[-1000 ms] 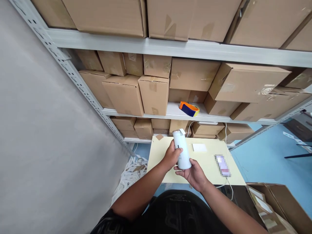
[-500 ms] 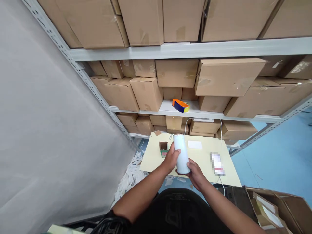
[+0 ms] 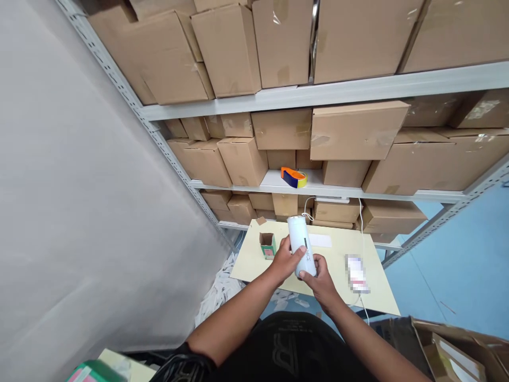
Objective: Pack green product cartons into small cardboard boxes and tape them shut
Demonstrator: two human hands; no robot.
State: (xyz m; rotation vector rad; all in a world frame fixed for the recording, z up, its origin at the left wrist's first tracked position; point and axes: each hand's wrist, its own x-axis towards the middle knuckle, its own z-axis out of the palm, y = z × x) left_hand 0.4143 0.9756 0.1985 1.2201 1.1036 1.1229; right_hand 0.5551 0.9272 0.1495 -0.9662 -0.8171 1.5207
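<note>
A pale blue tumbler is held in both hands over the table, tilted, with its metal-rimmed end pointing away from me. Dark lettering shows on its side. My left hand grips it from the left, thumb across its front. Around its lower end on the right, my right hand is closed with the thumb near the base. Left of the tumbler, a small green carton stands open at the top on the cream table. Behind the tumbler lies a flat white rectangle.
Metal shelves packed with cardboard boxes rise behind the table. An orange and blue tape dispenser sits on the middle shelf. A blurred-out item with a cable lies at the table's right. Open cartons stand at lower right.
The tumbler has been turned in my hands, so dark lettering now faces me. It has shifted slightly right. The head view has moved a little, bringing a green package in at lower left.
</note>
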